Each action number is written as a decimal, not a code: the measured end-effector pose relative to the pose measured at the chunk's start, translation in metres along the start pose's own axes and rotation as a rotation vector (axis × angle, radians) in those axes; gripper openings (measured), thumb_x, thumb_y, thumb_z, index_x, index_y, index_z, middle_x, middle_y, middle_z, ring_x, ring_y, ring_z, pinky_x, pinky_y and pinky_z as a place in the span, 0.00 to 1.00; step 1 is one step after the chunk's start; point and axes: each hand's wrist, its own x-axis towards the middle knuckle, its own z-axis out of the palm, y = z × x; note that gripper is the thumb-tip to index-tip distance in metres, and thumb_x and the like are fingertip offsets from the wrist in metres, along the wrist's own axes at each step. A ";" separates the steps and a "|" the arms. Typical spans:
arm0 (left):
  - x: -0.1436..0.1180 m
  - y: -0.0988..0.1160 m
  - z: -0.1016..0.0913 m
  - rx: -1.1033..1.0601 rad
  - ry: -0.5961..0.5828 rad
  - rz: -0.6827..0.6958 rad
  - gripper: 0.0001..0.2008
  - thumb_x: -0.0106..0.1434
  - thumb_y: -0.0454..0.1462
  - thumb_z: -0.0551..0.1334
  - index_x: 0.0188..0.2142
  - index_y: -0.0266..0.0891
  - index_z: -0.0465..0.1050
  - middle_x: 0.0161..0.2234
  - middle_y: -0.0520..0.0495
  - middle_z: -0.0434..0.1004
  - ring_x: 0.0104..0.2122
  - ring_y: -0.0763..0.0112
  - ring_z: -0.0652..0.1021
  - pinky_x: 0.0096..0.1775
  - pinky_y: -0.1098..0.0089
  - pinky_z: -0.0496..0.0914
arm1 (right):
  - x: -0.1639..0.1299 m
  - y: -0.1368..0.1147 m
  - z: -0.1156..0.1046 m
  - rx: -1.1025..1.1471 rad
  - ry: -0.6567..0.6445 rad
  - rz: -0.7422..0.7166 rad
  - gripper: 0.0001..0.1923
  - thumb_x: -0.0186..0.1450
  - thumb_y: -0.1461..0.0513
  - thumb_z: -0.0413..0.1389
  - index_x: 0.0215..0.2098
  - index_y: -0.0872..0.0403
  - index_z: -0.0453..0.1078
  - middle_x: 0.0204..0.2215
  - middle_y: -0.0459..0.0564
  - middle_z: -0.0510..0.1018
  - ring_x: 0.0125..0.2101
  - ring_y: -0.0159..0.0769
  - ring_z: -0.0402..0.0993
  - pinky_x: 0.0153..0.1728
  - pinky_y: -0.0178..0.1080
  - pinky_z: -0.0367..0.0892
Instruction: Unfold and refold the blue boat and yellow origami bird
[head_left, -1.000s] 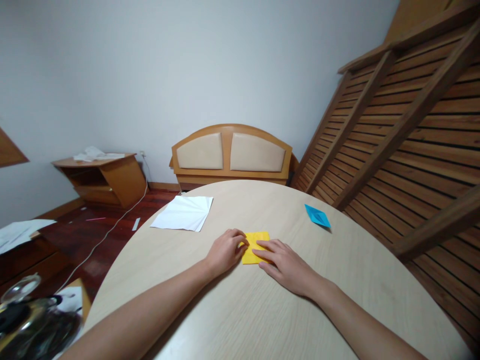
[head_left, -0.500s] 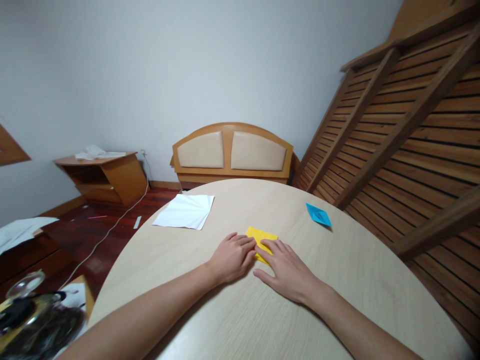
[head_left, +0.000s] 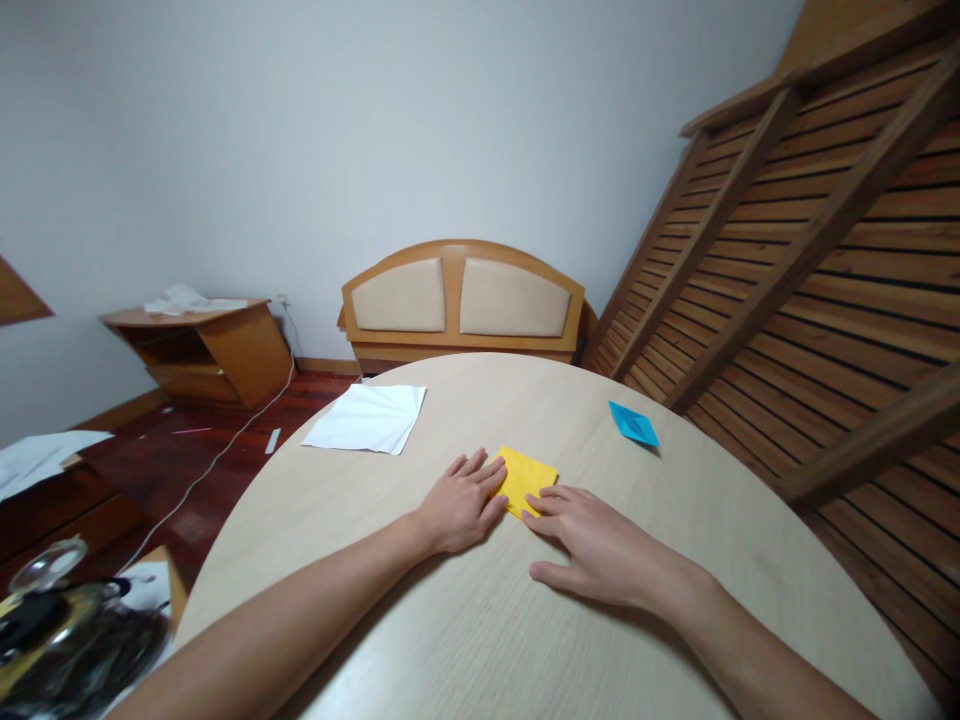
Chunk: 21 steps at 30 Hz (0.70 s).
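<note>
Yellow paper (head_left: 529, 478), folded flat into a small squarish piece turned like a diamond, lies on the pale wood-grain round table (head_left: 480, 620) a little beyond the middle of the near half. In the one view, from the head, the left hand (head_left: 461, 500) lies palm down at the paper's nine o'clock side, fingers spread and straight, their tips resting on its left edge; nothing is pinched, the hand is simply flat and slack against the sheet. The right hand (head_left: 600, 545) sits at the paper's five o'clock, also palm down and loose, fingers extended, with the foremost fingertips touching the paper's near right corner and the thumb stretched back along the table. Neither hand grasps anything. The paper's surface looks smooth and bright, with a crisp far corner pointing toward one o'clock and a faint crease line across it.

Farther out on the table, at about one o'clock from the hands, lies a small blue folded paper (head_left: 634, 424), well apart from them. At eleven o'clock, near the table's far left rim, lie white sheets (head_left: 366, 420), stacked slightly askew. Beyond the table stands a padded wooden headboard (head_left: 461, 300) against the wall, and a low wooden cabinet (head_left: 202, 345) at ten o'clock on the dark floor.
</note>
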 end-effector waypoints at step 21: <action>-0.004 -0.005 -0.005 0.002 -0.069 -0.043 0.38 0.66 0.56 0.53 0.69 0.42 0.50 0.70 0.42 0.46 0.69 0.45 0.48 0.65 0.44 0.47 | 0.000 -0.014 0.000 0.092 -0.013 -0.043 0.16 0.65 0.54 0.58 0.49 0.49 0.75 0.54 0.53 0.77 0.52 0.48 0.73 0.54 0.46 0.63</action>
